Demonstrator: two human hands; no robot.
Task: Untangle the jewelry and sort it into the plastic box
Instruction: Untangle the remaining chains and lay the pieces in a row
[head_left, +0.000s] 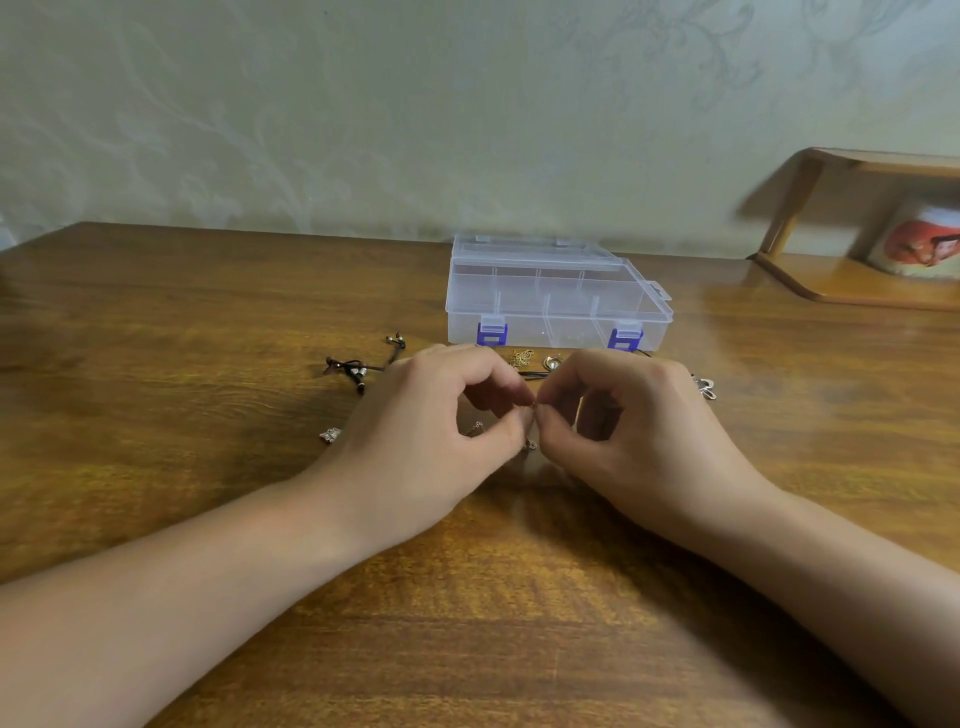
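Two hands are meeting at the middle of the counter (156, 322), fingertips almost touching. The left hand (431, 415) and the right hand (623, 415) are each pinching something very fine between thumb and forefinger, apparently a thin chain (530, 443); it is too small and blurred for me to make out clearly. A tiny silvery bit is hanging just below the pinch, and another is showing under the left palm.

Around the hands, more jewelry is lying loose. To the left, a dark cord with small beads (358, 366) is sprawling in a knot, its length running roughly left to right. Nearer the left wrist, a small silver charm (330, 434) is sitting alone. Just beyond the fingers, a gold piece (521, 357) and a ring-like piece (551, 362) are resting beside the box front. By the right hand, a silver clasp (705, 387) is peeking out.

Behind all this, the plastic box (556, 296) is lying flat with its long side facing the person and its two blue latches (491, 333) pointing toward the hands. The lid looks closed and the compartments appear empty.

I judge the task to be at an early stage: untangling is under way, nothing is sorted yet, and the box is yet to be opened.
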